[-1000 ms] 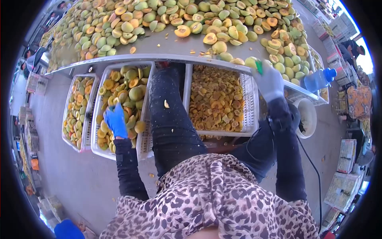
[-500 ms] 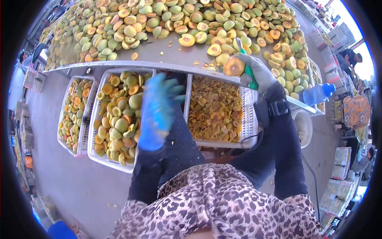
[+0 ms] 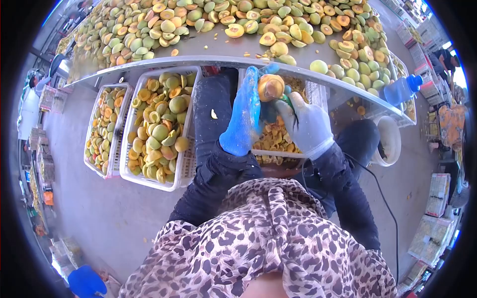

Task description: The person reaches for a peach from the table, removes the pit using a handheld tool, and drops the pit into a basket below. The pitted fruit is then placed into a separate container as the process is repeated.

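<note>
My left hand (image 3: 242,116), in a blue glove, is closed around a peach half (image 3: 271,87), its thumb side up and some fingertips showing behind the fruit. Just to the right, my right hand (image 3: 309,121) wears a whitish glove and grips a green-handled tool (image 3: 285,101). Most of the tool is hidden by the glove, and its working end seems to be at the fruit. Both hands are over a white crate (image 3: 278,153) of small orange-brown fruit scraps (image 3: 276,136), in front of the table edge.
Halved peaches (image 3: 169,25) are heaped on the metal table (image 3: 218,47). Two white crates of peach pieces (image 3: 158,133) (image 3: 103,130) stand on the left. A blue-capped bottle (image 3: 400,90) is at the table's right edge. Below it stands a white bucket (image 3: 390,141); a black cable (image 3: 385,193) runs nearby.
My left hand has swung right and up and now has the peach half. My right hand has come down and left from above the table with the tool. The view has shifted slightly.
</note>
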Demonstrator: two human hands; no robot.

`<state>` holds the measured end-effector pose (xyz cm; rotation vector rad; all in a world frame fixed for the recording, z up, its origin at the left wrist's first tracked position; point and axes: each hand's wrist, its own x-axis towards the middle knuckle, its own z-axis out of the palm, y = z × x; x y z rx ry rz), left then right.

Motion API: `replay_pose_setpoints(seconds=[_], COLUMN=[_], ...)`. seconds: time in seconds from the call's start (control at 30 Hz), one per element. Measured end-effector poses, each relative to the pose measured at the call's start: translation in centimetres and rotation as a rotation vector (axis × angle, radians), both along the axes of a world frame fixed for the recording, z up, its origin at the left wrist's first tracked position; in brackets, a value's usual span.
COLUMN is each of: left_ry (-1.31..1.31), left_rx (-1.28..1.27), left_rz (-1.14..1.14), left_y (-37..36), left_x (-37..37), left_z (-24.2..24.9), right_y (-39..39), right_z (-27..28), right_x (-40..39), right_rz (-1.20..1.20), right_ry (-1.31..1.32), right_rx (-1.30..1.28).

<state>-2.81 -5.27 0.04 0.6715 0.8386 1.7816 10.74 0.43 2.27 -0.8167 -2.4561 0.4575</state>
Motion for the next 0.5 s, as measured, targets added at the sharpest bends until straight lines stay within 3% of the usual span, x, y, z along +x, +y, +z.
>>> replay_pose_setpoints(seconds=[0.03, 0.1, 0.13, 0.2, 0.3, 0.37, 0.47, 0.5], left_ry=[0.006, 0.597, 0.600, 0.312, 0.258, 0.337, 0.247, 0.239], left_rx=[-0.001, -0.135, -0.135, 0.052, -0.130, -0.093, -0.164, -0.083], left_rz=[-0.009, 0.237, 0.234, 0.216, 0.143, 0.093, 0.130, 0.057], left_y=[-0.2, -0.8, -0.7, 0.0, 0.7, 0.8, 1.6, 1.3], left_x=[0.3, 0.9, 1.0, 0.9, -0.6, -0.7, -1.2, -0.9], left_z=[0.2, 1.0, 1.1, 1.0, 0.5, 0.7, -1.5, -0.6], right_y=[0.2, -0.1, -0.3, -0.8, -1.2, -0.7, -1.1, -1.2], right_z=[0.0, 0.0, 0.1, 0.2, 0.6, 0.8, 0.7, 0.7], right_x=[0.1, 0.3, 0.3, 0.6, 0.9, 0.8, 0.7, 0.9], right_rz=[0.018, 0.018, 0.043, 0.071, 0.113, 0.146, 0.119, 0.130], right_ry=[0.022, 0.024, 0.031, 0.035, 0.006, 0.000, 0.009, 0.013], right_rx=[-0.039, -0.083, -0.133, -0.185, -0.194, -0.243, -0.279, -0.267])
